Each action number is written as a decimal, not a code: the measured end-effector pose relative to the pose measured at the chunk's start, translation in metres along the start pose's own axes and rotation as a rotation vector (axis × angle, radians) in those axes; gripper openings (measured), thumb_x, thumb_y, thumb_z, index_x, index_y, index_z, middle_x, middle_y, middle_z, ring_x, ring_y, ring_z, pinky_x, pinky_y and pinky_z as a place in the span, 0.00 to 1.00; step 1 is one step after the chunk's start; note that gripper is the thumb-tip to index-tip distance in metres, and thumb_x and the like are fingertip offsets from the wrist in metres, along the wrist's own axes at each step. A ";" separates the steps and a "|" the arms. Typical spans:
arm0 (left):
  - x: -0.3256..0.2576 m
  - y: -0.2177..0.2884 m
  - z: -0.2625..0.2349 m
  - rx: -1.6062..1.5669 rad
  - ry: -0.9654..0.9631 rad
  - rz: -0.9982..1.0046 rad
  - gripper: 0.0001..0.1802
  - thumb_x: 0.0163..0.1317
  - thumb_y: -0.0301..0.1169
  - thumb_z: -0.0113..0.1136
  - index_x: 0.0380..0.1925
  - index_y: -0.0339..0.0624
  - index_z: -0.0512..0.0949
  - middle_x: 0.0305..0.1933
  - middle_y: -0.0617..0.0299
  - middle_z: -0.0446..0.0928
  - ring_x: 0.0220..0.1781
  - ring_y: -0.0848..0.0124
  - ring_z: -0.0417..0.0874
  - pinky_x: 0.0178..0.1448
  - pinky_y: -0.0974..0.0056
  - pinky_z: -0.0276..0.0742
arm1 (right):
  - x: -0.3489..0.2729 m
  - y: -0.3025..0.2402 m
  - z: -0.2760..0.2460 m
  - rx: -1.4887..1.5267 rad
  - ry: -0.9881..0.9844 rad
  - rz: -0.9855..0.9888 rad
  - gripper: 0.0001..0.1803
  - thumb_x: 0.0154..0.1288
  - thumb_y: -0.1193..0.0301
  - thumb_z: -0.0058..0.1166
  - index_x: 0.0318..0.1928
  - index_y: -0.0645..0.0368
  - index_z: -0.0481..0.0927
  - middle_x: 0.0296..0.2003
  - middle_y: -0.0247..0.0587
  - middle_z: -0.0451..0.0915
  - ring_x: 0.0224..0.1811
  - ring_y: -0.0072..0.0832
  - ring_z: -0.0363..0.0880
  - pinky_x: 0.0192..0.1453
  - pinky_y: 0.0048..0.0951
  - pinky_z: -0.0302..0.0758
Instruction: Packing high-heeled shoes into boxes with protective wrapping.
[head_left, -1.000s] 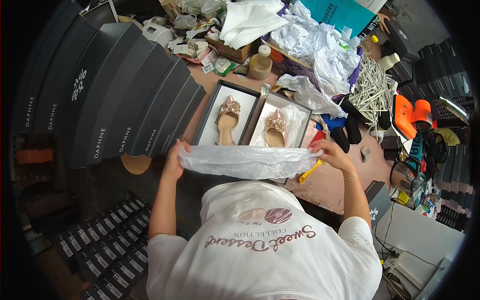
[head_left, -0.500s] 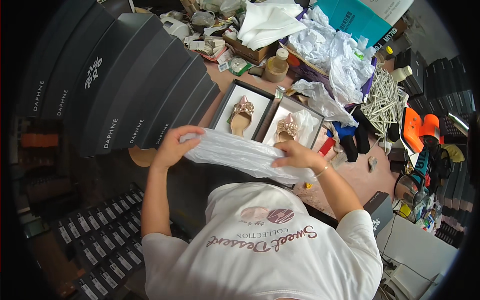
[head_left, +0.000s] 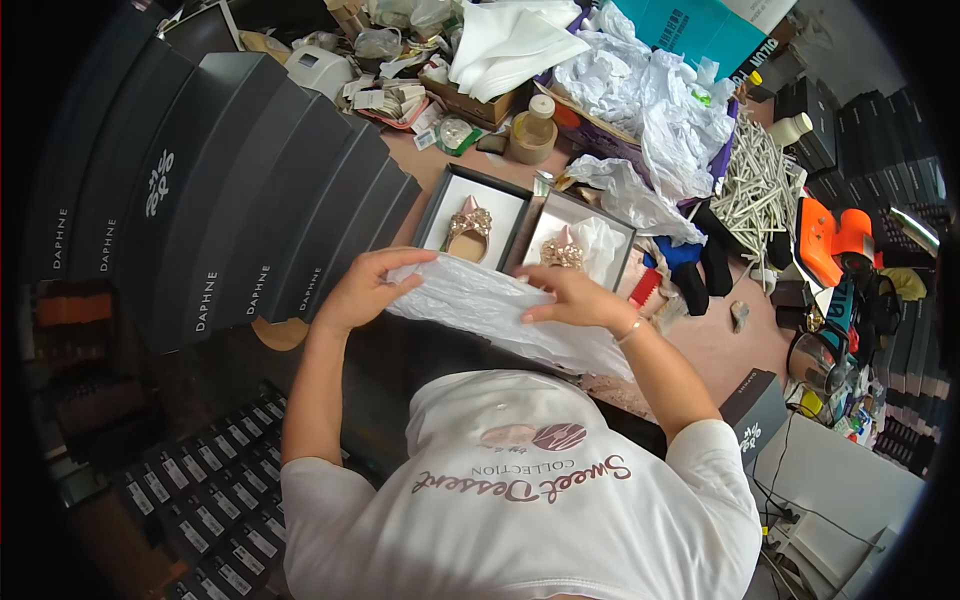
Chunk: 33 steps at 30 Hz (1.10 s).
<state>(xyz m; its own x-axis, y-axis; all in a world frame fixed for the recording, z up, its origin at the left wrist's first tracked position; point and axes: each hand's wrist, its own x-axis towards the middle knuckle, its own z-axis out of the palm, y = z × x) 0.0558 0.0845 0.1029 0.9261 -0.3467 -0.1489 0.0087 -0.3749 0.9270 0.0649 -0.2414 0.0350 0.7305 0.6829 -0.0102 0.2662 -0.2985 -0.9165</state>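
A sheet of white tissue paper (head_left: 490, 305) lies spread across the table edge in front of me. My left hand (head_left: 362, 290) grips its left end. My right hand (head_left: 572, 297) presses flat on its upper right part with the fingers apart. Just beyond the paper stand two open dark boxes (head_left: 520, 222) side by side. The left one holds a pink pointed shoe (head_left: 467, 228) with a beaded ornament; the right one holds a matching shoe (head_left: 563, 250) with white paper beside it.
A row of dark shoe box lids (head_left: 230, 190) stands stacked at the left. Crumpled white paper (head_left: 650, 90), a tape roll (head_left: 530, 140), a bundle of white sticks (head_left: 760, 180) and an orange tool (head_left: 835, 240) crowd the back and right. More dark boxes (head_left: 200, 510) lie on the floor.
The tissue sheet, held stretched between both hands in the air before, has come down onto the table edge. My right hand has moved inward and now rests on top of it.
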 end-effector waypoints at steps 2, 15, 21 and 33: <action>0.002 -0.001 -0.012 -0.064 0.113 -0.038 0.20 0.58 0.19 0.58 0.53 0.34 0.76 0.48 0.59 0.79 0.47 0.74 0.79 0.52 0.71 0.73 | 0.018 0.007 0.008 0.070 -0.328 0.253 0.21 0.59 0.62 0.61 0.45 0.67 0.78 0.31 0.50 0.80 0.31 0.35 0.77 0.40 0.33 0.74; 0.038 -0.198 0.116 -0.873 0.197 -0.564 0.31 0.61 0.25 0.53 0.65 0.39 0.59 0.48 0.53 0.76 0.42 0.66 0.82 0.42 0.63 0.81 | 0.021 0.002 -0.054 -0.214 0.037 0.367 0.17 0.60 0.73 0.55 0.51 0.62 0.77 0.30 0.55 0.79 0.28 0.38 0.79 0.38 0.33 0.74; -0.057 -0.096 0.057 -0.990 0.030 -0.404 0.32 0.56 0.25 0.56 0.63 0.39 0.62 0.46 0.55 0.76 0.40 0.69 0.82 0.44 0.64 0.81 | 0.055 -0.013 -0.051 -0.388 0.115 0.210 0.17 0.57 0.74 0.55 0.48 0.60 0.78 0.30 0.56 0.79 0.34 0.47 0.80 0.40 0.42 0.75; -0.055 -0.045 0.151 -1.558 0.062 -0.490 0.28 0.69 0.47 0.49 0.58 0.35 0.67 0.55 0.53 0.74 0.55 0.66 0.77 0.59 0.61 0.75 | 0.000 -0.039 0.047 -0.002 -0.099 -0.014 0.14 0.53 0.76 0.57 0.42 0.64 0.78 0.36 0.54 0.80 0.38 0.50 0.78 0.45 0.37 0.75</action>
<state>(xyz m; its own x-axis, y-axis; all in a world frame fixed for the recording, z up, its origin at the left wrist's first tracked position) -0.0519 -0.0095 0.0176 0.7332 -0.4147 -0.5390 0.6040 0.7612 0.2359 0.0250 -0.1985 0.0517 0.6612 0.7493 -0.0372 0.2770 -0.2900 -0.9161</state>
